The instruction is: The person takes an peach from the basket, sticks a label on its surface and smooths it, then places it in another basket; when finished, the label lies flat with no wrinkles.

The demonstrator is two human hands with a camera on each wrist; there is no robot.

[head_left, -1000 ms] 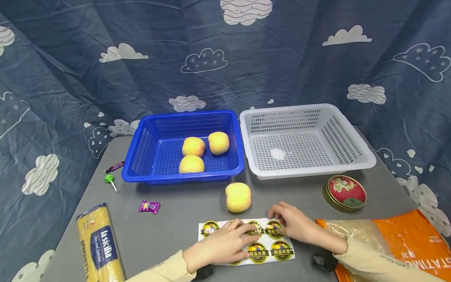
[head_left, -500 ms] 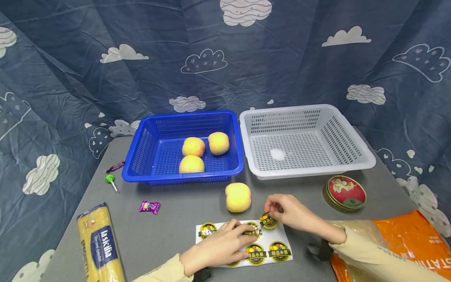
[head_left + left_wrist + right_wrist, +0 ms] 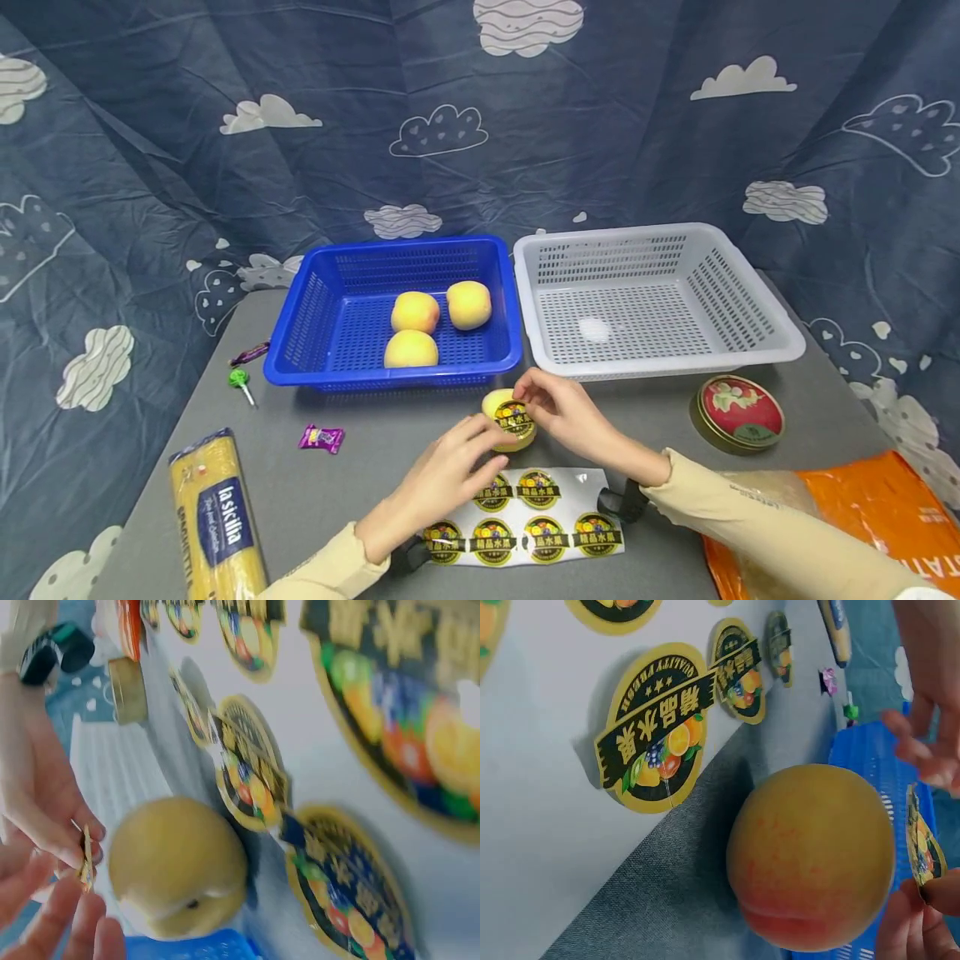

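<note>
The fruit sticker (image 3: 513, 419) is a round gold-edged label, mostly black, with brightly coloured fruit printed on it and a black band of gold characters that juts past the circle. In the head view its printed face is turned up toward the person; the band, its long axis, runs roughly left to right, dipping slightly to the right, while both wrist views show the label almost edge-on. It is held above the table (image 3: 337, 500), apart from the loose peach (image 3: 810, 859), which is yellow with a red blush. The right hand (image 3: 573, 417) pinches the sticker's right edge between thumb and fingertips. The left hand (image 3: 442, 467) is close on the left, fingers loosely extended and, in the right wrist view, just clear of the label. Nearer lies the white sticker sheet (image 3: 581, 489), with a bare patch at its far right. Beyond the peach stand the blue basket (image 3: 390, 377), with three peaches (image 3: 414, 312) inside, and, to its right, the white basket (image 3: 660, 367). A red-lidded tin (image 3: 738, 412) sits at the right, a spaghetti pack (image 3: 219, 529) at near left.
</note>
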